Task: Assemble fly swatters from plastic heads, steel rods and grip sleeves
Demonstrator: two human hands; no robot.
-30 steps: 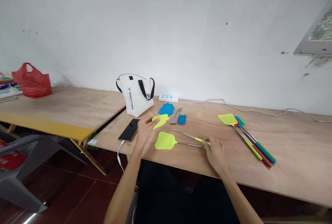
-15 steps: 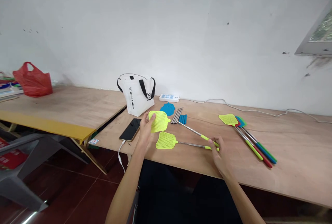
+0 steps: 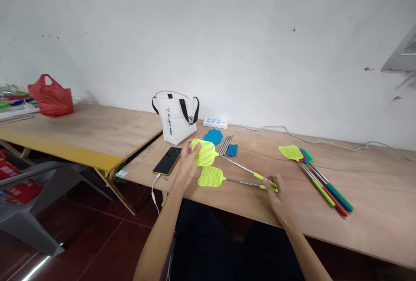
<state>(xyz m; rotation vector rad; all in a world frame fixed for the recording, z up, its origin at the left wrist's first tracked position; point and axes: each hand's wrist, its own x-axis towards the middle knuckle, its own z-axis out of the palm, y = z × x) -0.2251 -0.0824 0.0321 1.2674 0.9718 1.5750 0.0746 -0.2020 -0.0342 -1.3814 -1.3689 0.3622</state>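
My left hand (image 3: 187, 160) pinches a yellow-green mesh fly swatter head (image 3: 205, 152) by its left edge, thumb on top. Closed around a yellow-green fly swatter handle (image 3: 262, 178) is my right hand (image 3: 275, 191); a thin metal rod (image 3: 239, 165) runs from that handle to the neck of the head. Rod tip and neck appear to meet, though how far one sits in the other is too small to tell. Just below, another yellow-green fly swatter (image 3: 211, 177) lies on the table, its handle end partly hidden by my right fingers.
Several fly swatters (image 3: 320, 183) lie fanned at the right. Blue swatter heads (image 3: 213, 136), metal rods (image 3: 225, 145) and blue handles (image 3: 232, 150) rest behind my hands. A phone (image 3: 167, 161) with a cable, a white bag (image 3: 177, 118) and a power strip (image 3: 215, 122) stand around them.
The gap between the rod tip and the neck of the swatter head has closed. The camera view has swung slightly left.
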